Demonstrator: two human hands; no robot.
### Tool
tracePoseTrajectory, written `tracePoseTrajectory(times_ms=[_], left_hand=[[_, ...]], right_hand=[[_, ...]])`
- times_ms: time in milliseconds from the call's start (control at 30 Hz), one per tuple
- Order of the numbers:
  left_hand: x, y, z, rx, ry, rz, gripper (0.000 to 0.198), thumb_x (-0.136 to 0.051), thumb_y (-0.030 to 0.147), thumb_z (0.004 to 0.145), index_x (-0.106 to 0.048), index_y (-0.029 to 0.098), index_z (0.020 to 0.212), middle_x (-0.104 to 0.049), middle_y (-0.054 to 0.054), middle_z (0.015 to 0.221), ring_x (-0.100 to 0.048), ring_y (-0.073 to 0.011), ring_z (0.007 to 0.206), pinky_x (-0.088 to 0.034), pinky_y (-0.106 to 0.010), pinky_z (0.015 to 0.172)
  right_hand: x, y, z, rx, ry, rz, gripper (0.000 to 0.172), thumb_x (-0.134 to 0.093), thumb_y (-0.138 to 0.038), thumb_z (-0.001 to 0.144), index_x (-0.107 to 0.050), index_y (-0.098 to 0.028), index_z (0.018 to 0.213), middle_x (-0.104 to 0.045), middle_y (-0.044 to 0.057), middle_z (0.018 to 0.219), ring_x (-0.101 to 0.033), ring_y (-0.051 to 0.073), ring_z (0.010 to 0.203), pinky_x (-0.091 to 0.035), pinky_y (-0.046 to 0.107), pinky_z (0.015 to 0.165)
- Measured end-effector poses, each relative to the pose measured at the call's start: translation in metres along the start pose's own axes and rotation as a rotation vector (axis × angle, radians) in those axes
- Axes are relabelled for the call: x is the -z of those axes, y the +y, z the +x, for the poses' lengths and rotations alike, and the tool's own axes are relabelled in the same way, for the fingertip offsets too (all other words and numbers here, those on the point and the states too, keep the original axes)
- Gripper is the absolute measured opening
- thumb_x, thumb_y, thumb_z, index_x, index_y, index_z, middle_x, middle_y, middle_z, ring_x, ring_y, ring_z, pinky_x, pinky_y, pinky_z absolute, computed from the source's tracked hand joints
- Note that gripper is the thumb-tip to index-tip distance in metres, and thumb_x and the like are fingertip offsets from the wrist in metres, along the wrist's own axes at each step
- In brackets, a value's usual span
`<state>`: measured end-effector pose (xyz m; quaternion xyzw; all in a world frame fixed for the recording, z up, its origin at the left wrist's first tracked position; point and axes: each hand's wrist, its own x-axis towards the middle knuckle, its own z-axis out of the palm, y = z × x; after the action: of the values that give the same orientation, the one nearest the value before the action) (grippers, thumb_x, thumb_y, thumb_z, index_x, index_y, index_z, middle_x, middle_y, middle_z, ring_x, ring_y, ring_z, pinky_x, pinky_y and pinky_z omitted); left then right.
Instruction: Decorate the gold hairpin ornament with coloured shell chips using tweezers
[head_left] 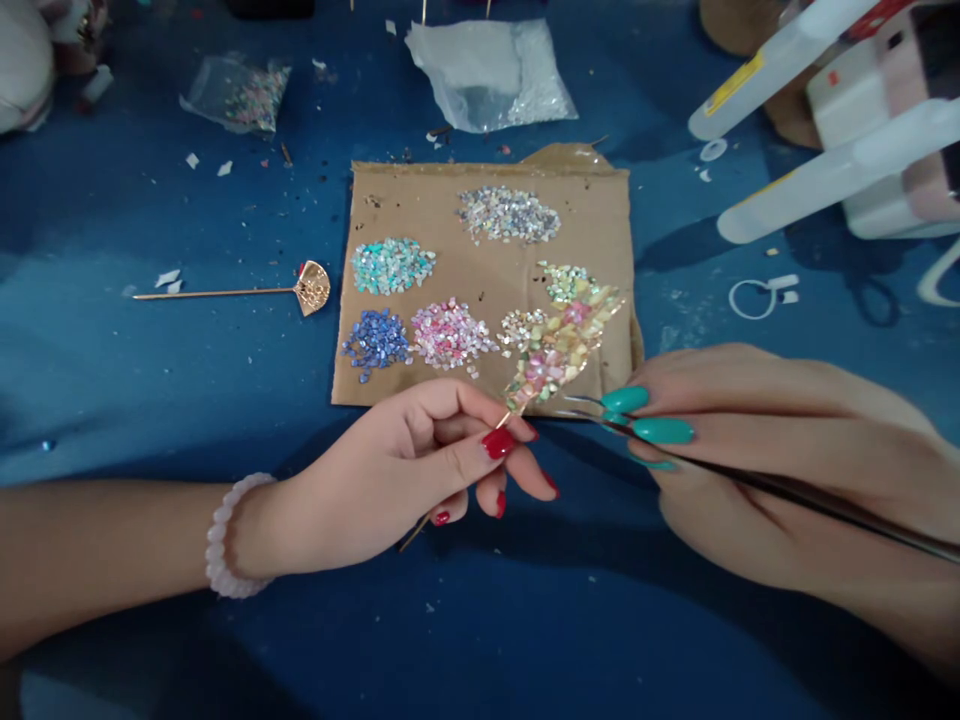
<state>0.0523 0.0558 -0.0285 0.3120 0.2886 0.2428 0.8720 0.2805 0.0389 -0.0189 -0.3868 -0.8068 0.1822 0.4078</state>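
Between thumb and fingers, my left hand (420, 460) pinches the thin stem of a gold hairpin; its leaf-shaped head (562, 345), covered with yellow, green and pink chips, points up and to the right over the cardboard (450, 188). My right hand (780, 450) is closed on dark tweezers (817, 503), whose tips are just right of the head's lower end, apart, with nothing visible between them. Around the head on the cardboard lie piles of cream chips (519, 328), green chips (566, 280) and pink chips (450, 334).
Blue chips (376, 340), turquoise chips (393, 266) and grey chips (510, 214) also lie on the cardboard. Another gold hairpin (312, 288) is at left. Beyond are two plastic bags (251, 95) (491, 75). White tubes (832, 175) jut in at upper right.
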Motion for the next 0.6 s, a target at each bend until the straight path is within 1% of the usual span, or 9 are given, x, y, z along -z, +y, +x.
tracePoseTrajectory(times_ms=[100,200,300,367,500,533,567,600], left_hand=[[0.0009,-0.0007,-0.0001,-0.005,-0.004,-0.001,0.017,-0.044,0.004,0.094,-0.055,0.015,0.09,-0.068,0.0,0.078,-0.052,-0.0023,0.058,-0.039,-0.007,0.047],[0.0011,-0.0011,-0.0006,-0.011,-0.011,-0.002,0.017,-0.044,0.003,0.094,-0.055,0.015,0.09,-0.068,0.0,0.078,-0.052,-0.0024,0.059,-0.039,-0.007,0.047],[0.0004,-0.0006,-0.0006,-0.02,-0.008,0.007,0.018,-0.043,0.003,0.093,-0.055,0.015,0.091,-0.069,0.0,0.077,-0.051,-0.0025,0.058,-0.038,-0.007,0.047],[-0.0003,0.0001,-0.0001,-0.022,-0.007,0.005,0.018,-0.043,0.002,0.093,-0.055,0.015,0.09,-0.068,0.0,0.076,-0.051,-0.0025,0.057,-0.038,-0.007,0.046],[-0.0013,0.0007,0.0009,-0.012,0.0,-0.006,0.014,-0.046,0.005,0.093,-0.054,0.014,0.089,-0.068,0.0,0.076,-0.05,-0.0022,0.056,-0.038,-0.007,0.046],[-0.0013,0.0006,0.0008,-0.008,0.0,-0.007,0.013,-0.046,0.004,0.093,-0.054,0.014,0.089,-0.068,0.0,0.076,-0.051,-0.0021,0.056,-0.038,-0.007,0.046],[-0.0012,0.0005,0.0008,-0.006,-0.001,-0.007,0.013,-0.046,0.004,0.093,-0.054,0.014,0.088,-0.068,0.0,0.076,-0.051,-0.0021,0.056,-0.038,-0.007,0.046],[-0.001,0.0003,0.0007,-0.005,-0.001,-0.007,0.013,-0.046,0.004,0.093,-0.054,0.014,0.088,-0.068,0.0,0.076,-0.051,-0.0022,0.056,-0.038,-0.007,0.046]], right_hand=[[0.0,-0.0021,0.0015,0.005,-0.034,-0.027,0.015,-0.07,-0.024,0.081,-0.066,-0.031,0.093,-0.068,0.002,0.101,-0.068,0.019,0.092,-0.062,0.031,0.075],[0.0014,-0.0017,0.003,0.039,-0.097,-0.044,0.021,-0.062,-0.011,0.085,-0.063,-0.024,0.101,-0.067,0.003,0.106,-0.065,0.013,0.096,-0.058,0.024,0.081],[0.0017,-0.0022,0.0045,0.082,-0.129,-0.039,0.024,-0.058,-0.003,0.084,-0.06,-0.018,0.103,-0.065,0.005,0.108,-0.063,0.01,0.098,-0.054,0.02,0.086],[0.0011,-0.0035,0.0057,0.082,-0.132,-0.035,0.025,-0.059,-0.002,0.083,-0.059,-0.018,0.102,-0.064,0.005,0.108,-0.062,0.009,0.099,-0.053,0.02,0.088],[0.0007,-0.0037,0.0056,0.094,-0.091,-0.02,0.025,-0.059,0.0,0.083,-0.059,-0.018,0.099,-0.065,0.004,0.105,-0.062,0.009,0.101,-0.051,0.022,0.094],[0.0007,-0.0026,0.0045,0.091,-0.133,-0.028,0.026,-0.06,0.0,0.082,-0.06,-0.017,0.101,-0.065,0.004,0.107,-0.062,0.01,0.102,-0.051,0.024,0.095],[0.0005,-0.0013,0.003,0.108,-0.119,-0.034,0.026,-0.061,-0.001,0.082,-0.06,-0.018,0.101,-0.065,0.004,0.107,-0.062,0.01,0.102,-0.052,0.025,0.094],[0.0,0.0002,0.0012,0.082,-0.123,-0.045,0.025,-0.063,-0.004,0.082,-0.06,-0.02,0.102,-0.066,0.004,0.107,-0.063,0.012,0.1,-0.053,0.027,0.093]])
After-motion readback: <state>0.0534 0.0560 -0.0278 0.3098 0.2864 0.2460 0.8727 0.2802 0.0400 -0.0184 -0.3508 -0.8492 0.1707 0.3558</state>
